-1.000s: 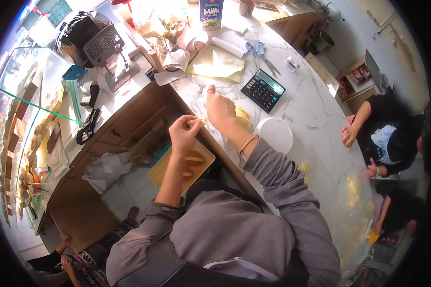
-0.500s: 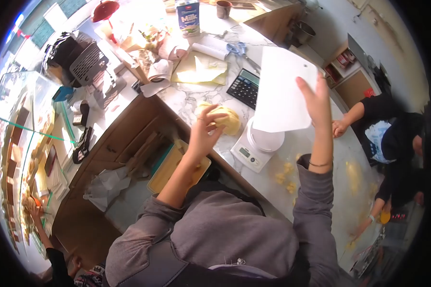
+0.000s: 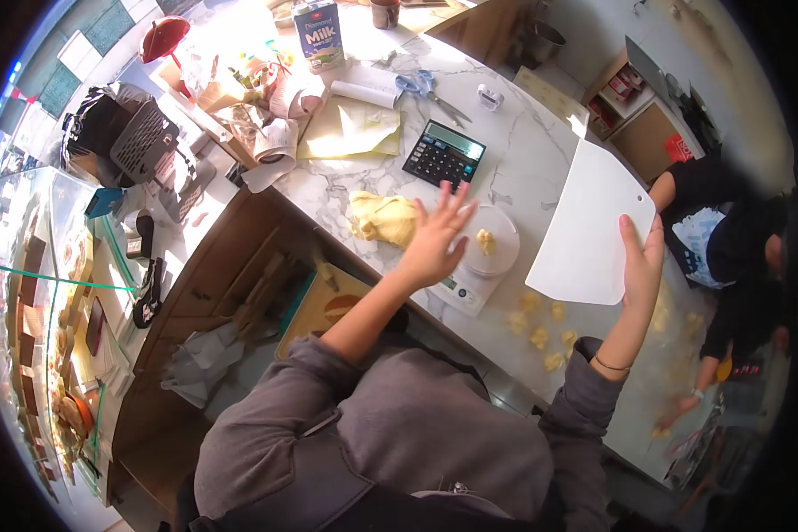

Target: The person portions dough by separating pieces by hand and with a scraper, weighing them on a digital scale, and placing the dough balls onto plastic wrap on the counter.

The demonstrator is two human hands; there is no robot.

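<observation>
My left hand has its fingers spread, between the big lump of yellow dough and the white digital kitchen scale. It holds nothing that I can see and covers the lump's right end. On the scale's round plate lies a small piece of dough. My right hand grips a broad white plastic dough scraper by its edge, raised above the counter to the right of the scale. Several small dough pieces are scattered on the marble near my right forearm.
Behind the dough are a calculator, scissors, a yellow paper sheet and a milk carton. A co-worker's hand reaches onto the counter at right. A glass display case stands at left.
My left hand has moved right from the dough lump toward the scale, its fingers spreading. The scraper has moved right, away from the scale, and a dough piece now shows on the plate.
</observation>
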